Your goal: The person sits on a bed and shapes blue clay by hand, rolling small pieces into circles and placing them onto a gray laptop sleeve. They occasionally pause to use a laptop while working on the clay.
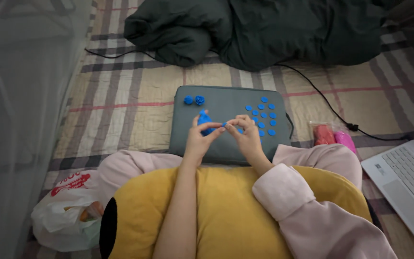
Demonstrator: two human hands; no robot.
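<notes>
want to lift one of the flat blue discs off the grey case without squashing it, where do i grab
Take an outer blue disc by its thin rim, pinching from above with two fingertips. It lies flat on the grey case, close beside others, so the open right side of the cluster gives room.

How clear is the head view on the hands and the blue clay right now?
Head view: soft, even light, no glare; left hand and right hand are slightly soft, the blue clay and discs readable on the grey case; the left edge is veiled by netting.
</notes>
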